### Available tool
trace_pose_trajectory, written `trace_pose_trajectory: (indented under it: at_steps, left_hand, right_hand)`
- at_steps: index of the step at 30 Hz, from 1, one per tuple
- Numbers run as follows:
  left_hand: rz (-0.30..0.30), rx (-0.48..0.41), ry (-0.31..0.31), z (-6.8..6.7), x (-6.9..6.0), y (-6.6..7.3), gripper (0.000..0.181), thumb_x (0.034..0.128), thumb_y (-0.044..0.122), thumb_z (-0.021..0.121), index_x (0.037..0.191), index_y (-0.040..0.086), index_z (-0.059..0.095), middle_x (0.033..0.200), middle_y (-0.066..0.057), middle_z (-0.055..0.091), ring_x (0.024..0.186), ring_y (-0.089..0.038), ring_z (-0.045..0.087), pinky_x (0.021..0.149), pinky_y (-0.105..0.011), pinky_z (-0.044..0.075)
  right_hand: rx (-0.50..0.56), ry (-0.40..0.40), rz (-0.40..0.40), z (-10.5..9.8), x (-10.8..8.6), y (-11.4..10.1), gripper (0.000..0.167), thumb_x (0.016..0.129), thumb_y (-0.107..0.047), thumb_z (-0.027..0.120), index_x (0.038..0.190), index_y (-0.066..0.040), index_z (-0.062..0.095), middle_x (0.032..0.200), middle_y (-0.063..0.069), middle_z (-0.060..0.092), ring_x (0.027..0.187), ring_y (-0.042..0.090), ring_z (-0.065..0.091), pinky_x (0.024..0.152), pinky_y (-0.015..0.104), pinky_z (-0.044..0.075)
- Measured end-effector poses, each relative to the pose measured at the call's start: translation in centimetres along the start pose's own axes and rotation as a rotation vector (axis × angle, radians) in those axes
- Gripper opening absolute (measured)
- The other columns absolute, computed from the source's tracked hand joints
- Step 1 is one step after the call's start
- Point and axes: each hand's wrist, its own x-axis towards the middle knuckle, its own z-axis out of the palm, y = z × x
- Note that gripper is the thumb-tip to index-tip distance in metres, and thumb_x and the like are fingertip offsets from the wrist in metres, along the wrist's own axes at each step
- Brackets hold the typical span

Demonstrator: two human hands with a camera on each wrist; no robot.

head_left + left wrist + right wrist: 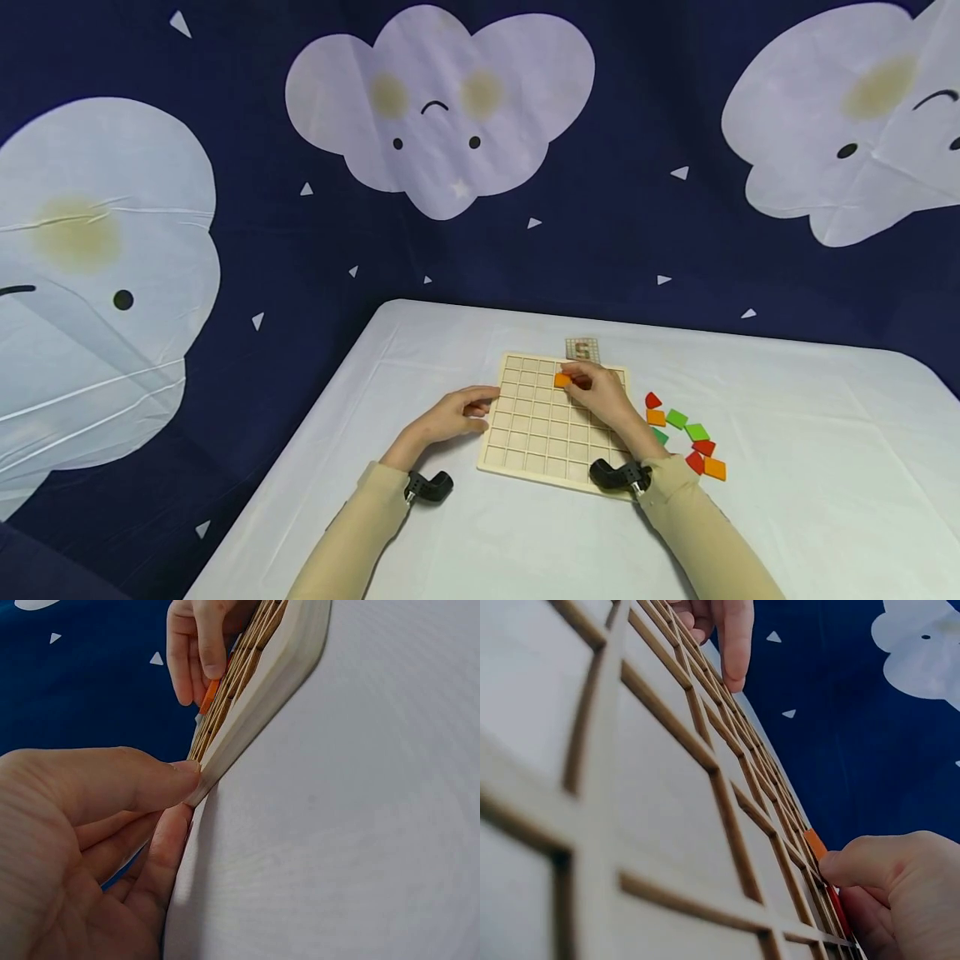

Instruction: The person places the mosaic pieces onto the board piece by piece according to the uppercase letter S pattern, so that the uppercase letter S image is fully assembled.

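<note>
A pale wooden grid board (517,439) lies on the white table. The left hand (452,414) is at its left side; in the left wrist view the thumb and a finger of that hand (112,825) pinch the board's edge (262,694). Over the far part of the grid, the right hand (602,397) holds an orange tile (562,380) between thumb and fingers, low against the cells. In the right wrist view the orange tile (814,843) shows at the right thumb's tip, and a red piece (837,908) shows beneath the right hand (900,892).
Right of the board lie several loose pieces, among them an orange tile (715,469), a green tile (697,432) and a red piece (653,401). A small patterned card (582,348) is just behind the board. A dark blue cloth with clouds (630,250) hangs behind the table.
</note>
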Motion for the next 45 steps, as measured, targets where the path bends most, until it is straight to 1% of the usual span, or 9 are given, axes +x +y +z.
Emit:
trace_pose_trajectory:
  at_steps: [6, 10, 14, 17, 21, 34, 39, 43, 45]
  left_hand:
    - [-0.003, -0.006, -0.006, 0.1, 0.0, -0.2, 0.058, 0.0843, -0.005, 0.065, 0.139, -0.002, 0.044, 0.131, -0.013, 0.050, 0.104, -0.020, 0.053, 0.089, -0.026, 0.047]
    - [-0.005, -0.001, -0.008, 0.2, 0.1, -0.3, 0.058, 0.0843, -0.005, 0.064, 0.139, -0.003, 0.044, 0.127, -0.013, 0.052, 0.102, -0.020, 0.052, 0.088, -0.026, 0.047]
    - [-0.007, 0.012, -0.002, 0.1, 0.1, -0.2, 0.058, 0.0844, -0.005, 0.065, 0.139, -0.002, 0.044, 0.122, -0.012, 0.054, 0.101, -0.019, 0.052, 0.087, -0.026, 0.047]
    - [0.006, 0.009, -0.001, 0.1, 0.1, -0.1, 0.058, 0.0843, -0.006, 0.064, 0.138, -0.004, 0.044, 0.123, -0.014, 0.053, 0.102, -0.021, 0.053, 0.088, -0.027, 0.047]
    - [0.005, 0.002, -0.005, 0.1, 0.2, -0.1, 0.058, 0.0847, -0.006, 0.064, 0.138, -0.003, 0.043, 0.127, -0.014, 0.051, 0.103, -0.021, 0.052, 0.089, -0.026, 0.047]
    - [0.009, 0.008, 0.002, 0.1, 0.2, -0.5, 0.058, 0.0845, -0.006, 0.064, 0.138, -0.002, 0.044, 0.126, -0.012, 0.052, 0.103, -0.020, 0.053, 0.089, -0.026, 0.047]
    - [0.015, 0.012, 0.004, 0.1, 0.2, -0.2, 0.057, 0.0848, -0.006, 0.064, 0.138, -0.003, 0.044, 0.126, -0.013, 0.052, 0.103, -0.020, 0.053, 0.089, -0.025, 0.047]
    - [0.034, -0.016, -0.009, 0.0, -0.4, 1.7, 0.055, 0.0836, -0.011, 0.062, 0.135, -0.012, 0.042, 0.125, -0.024, 0.050, 0.103, -0.033, 0.052, 0.092, -0.039, 0.046]
    - [0.039, -0.032, -0.013, 0.0, -0.6, 1.9, 0.055, 0.0835, -0.013, 0.061, 0.134, -0.015, 0.040, 0.125, -0.028, 0.048, 0.105, -0.040, 0.050, 0.093, -0.046, 0.044]
  right_hand:
    - [-0.051, 0.021, -0.047, 0.2, -0.2, 0.0, 0.033, 0.081, -0.001, 0.070, 0.114, 0.001, 0.066, 0.105, 0.014, 0.066, 0.091, 0.030, 0.062, 0.077, 0.044, 0.052]
    - [-0.066, 0.018, -0.054, 0.2, -0.3, 0.1, 0.034, 0.081, -0.002, 0.070, 0.115, 0.000, 0.066, 0.106, 0.014, 0.066, 0.092, 0.030, 0.061, 0.078, 0.044, 0.052]
    - [-0.065, 0.009, -0.057, 0.2, -0.2, 0.1, 0.035, 0.082, -0.002, 0.070, 0.116, 0.000, 0.065, 0.106, 0.015, 0.066, 0.093, 0.031, 0.061, 0.078, 0.044, 0.052]
    - [-0.060, 0.010, -0.051, 0.1, -0.1, 0.1, 0.035, 0.082, -0.002, 0.070, 0.117, 0.000, 0.065, 0.106, 0.015, 0.066, 0.093, 0.031, 0.061, 0.079, 0.044, 0.052]
    - [-0.063, 0.007, -0.043, 0.0, -0.1, -0.1, 0.035, 0.083, -0.003, 0.070, 0.117, -0.001, 0.065, 0.107, 0.014, 0.066, 0.094, 0.031, 0.061, 0.079, 0.044, 0.052]
    - [-0.078, 0.015, -0.057, 0.2, -0.1, 0.2, 0.034, 0.082, -0.007, 0.073, 0.114, 0.000, 0.066, 0.106, 0.013, 0.066, 0.092, 0.029, 0.060, 0.079, 0.043, 0.051]
    - [-0.075, 0.019, -0.055, 0.1, -0.1, 0.3, 0.032, 0.082, -0.006, 0.072, 0.114, 0.000, 0.066, 0.106, 0.012, 0.066, 0.092, 0.030, 0.060, 0.078, 0.043, 0.052]
    - [-0.060, 0.026, -0.042, 0.1, -0.2, 0.3, 0.032, 0.083, -0.007, 0.071, 0.114, 0.000, 0.066, 0.106, 0.012, 0.066, 0.091, 0.029, 0.060, 0.077, 0.042, 0.052]
    - [-0.003, 0.023, -0.016, 0.0, -0.2, 0.0, 0.032, 0.085, -0.009, 0.070, 0.116, 0.000, 0.065, 0.108, 0.012, 0.065, 0.094, 0.029, 0.060, 0.078, 0.042, 0.052]
